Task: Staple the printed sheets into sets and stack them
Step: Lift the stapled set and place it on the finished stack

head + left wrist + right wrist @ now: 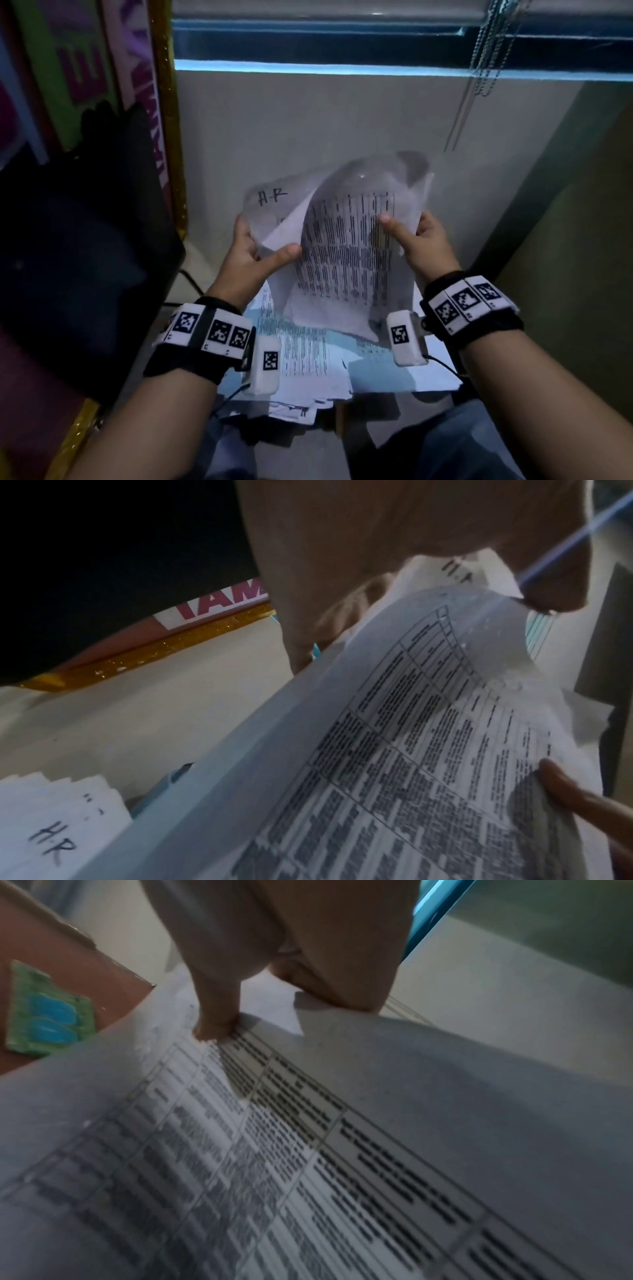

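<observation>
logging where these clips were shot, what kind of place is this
Probably an office or school workroom, in a dim corner by a window. Both hands hold printed table sheets over a loose paper pile; blind cords hang by the window, and colourful lettered boards lean at left.

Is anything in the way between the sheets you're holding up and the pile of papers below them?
Nothing visible. Both the left hand and right hand grip the printed sheets in the air, straight above the pile; only open space lies between them.
</observation>
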